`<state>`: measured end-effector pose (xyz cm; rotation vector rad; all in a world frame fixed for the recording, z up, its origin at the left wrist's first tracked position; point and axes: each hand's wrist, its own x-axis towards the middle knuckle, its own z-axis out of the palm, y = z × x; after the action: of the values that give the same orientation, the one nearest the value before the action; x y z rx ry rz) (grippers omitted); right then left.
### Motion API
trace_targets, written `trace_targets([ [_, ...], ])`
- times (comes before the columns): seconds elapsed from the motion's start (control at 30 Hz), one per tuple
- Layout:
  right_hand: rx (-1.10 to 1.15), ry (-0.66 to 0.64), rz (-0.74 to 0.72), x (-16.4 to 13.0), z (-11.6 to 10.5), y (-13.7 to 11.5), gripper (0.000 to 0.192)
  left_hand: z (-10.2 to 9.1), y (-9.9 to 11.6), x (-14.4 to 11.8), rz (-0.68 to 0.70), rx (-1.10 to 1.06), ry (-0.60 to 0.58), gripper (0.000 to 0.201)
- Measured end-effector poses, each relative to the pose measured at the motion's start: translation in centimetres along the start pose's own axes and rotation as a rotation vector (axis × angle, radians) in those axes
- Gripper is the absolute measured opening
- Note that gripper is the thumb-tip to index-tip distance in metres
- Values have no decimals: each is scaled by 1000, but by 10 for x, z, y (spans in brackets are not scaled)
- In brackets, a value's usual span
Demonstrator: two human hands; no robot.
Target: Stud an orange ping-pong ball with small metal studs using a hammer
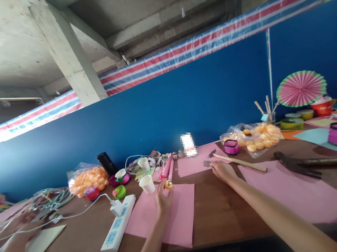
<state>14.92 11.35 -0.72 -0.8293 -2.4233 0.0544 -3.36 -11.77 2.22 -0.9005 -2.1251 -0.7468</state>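
My left hand rests on a pink paper sheet and holds a small orange ball at its fingertips. My right hand lies flat on the brown table, fingers touching a small pile of metal bits on another pink sheet. A wooden-handled hammer lies just beyond that hand. A white paper cup stands close to the left hand.
A white power strip with a plugged cable lies left. Bags of orange balls, tape rolls, a pink paper fan and a dark glove crowd the table by the blue wall. Another person's hand is at far left.
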Motion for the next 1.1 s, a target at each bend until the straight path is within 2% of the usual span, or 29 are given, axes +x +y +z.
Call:
trace_targets([
  [0.03,5,4,-11,0,0,0,25,0,0,-3,52,-66,-52,37],
  [0.07,9,7,-26,1,0,-1,25,0,1,-6,157,-229,-169,39],
  [0.17,22,10,-75,1,-1,-3,25,4,6,-12,284,-362,-281,39],
  [0.27,31,8,-104,2,-3,-4,26,8,16,-11,353,-513,-389,41],
  [0.4,37,7,-102,3,-4,-4,28,16,40,3,281,-650,-480,39],
  [0.53,39,3,-94,2,-4,-3,27,31,66,17,192,-655,-505,41],
  [0.67,30,-1,-70,1,-3,-2,26,52,84,19,104,-653,-547,41],
  [0.87,9,8,-33,2,-2,-1,30,72,91,7,25,-617,-542,42],
  [1.1,49,-15,-69,5,-3,-3,34,69,91,-1,1,-562,-574,41],
])
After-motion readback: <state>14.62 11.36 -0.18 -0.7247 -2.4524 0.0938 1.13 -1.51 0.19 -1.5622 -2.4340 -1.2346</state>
